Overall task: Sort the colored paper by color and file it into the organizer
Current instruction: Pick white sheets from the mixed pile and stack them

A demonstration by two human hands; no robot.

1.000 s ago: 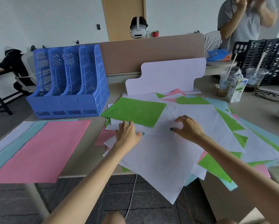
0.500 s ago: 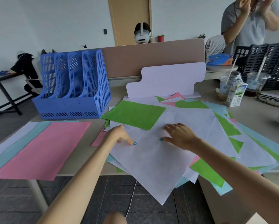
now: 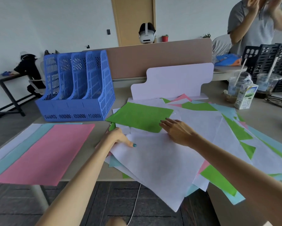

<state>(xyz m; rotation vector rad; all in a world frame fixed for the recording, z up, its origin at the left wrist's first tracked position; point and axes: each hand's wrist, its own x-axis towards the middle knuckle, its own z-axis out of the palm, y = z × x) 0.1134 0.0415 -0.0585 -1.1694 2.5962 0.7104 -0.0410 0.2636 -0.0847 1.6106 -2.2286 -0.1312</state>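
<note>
Counter holds the mixed paper pile. Left hand pinches the white sheet, apparently for extraction; right hand, fingers spread, anchors the green sheet.

Left hand, right hand: both bare. Forearms uncovered as far as the lower frame edge. Nails short and rounded, painted teal: clear on the left thumbnail, darker-looking on two right fingertips. Remaining left nails hidden.
</note>
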